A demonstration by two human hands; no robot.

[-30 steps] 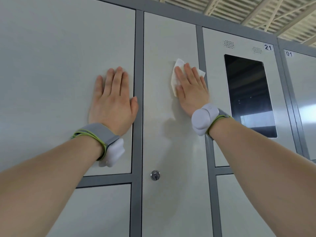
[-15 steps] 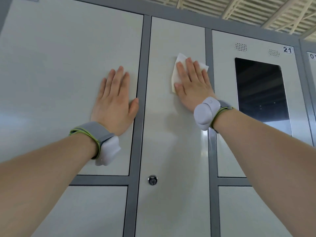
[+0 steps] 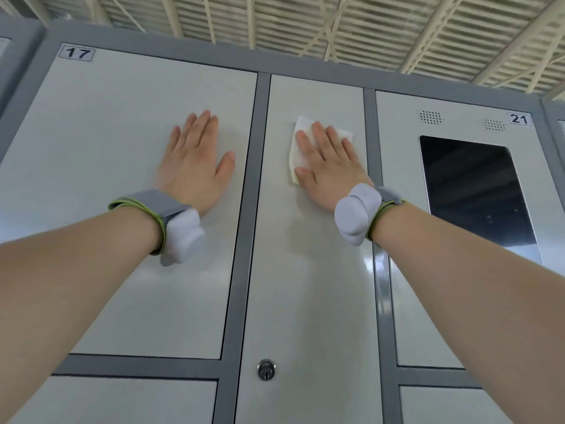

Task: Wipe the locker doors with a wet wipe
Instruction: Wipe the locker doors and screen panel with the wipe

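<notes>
we're up against the lockers, both arms raised. our right hand (image 3: 328, 166) lies flat on the middle door (image 3: 305, 286), fingers (image 3: 319, 133) straight and close together, pressing the wet wipe (image 3: 301, 133) against the panel. nothing is pinched or curled here: the wipe sits under the fingers and palm, held by pressure alone. one white corner pokes out above the fingertips, an edge shows left of the index finger and runs down to the thumb, and a bit peeks out on the right beside the little finger. that puts the wipe high on the middle door, near its top edge.

our left hand (image 3: 195, 160) is spread flat on the left door (image 3: 107, 148), fingers straight, thumb out towards the grey frame strip (image 3: 253, 209) between the two doors, holding nothing. it looks a little blurred. it sits about level with the right hand, just across that strip.

far above and left of the left fingers, the label 17 (image 3: 76, 52) marks the door's top corner. well below the right fingers, down the middle door, there's a round keyhole (image 3: 266, 369). right of the right fingers, past another grey strip, the next door (image 3: 397, 179) carries a dark screen (image 3: 474, 191), a patch of small holes (image 3: 430, 117) and the number 21 (image 3: 519, 119). each wrist wears a grey band with a pale pod: left wristband (image 3: 171, 221), right wristband (image 3: 357, 214). overhead, a slatted ceiling (image 3: 305, 26).
</notes>
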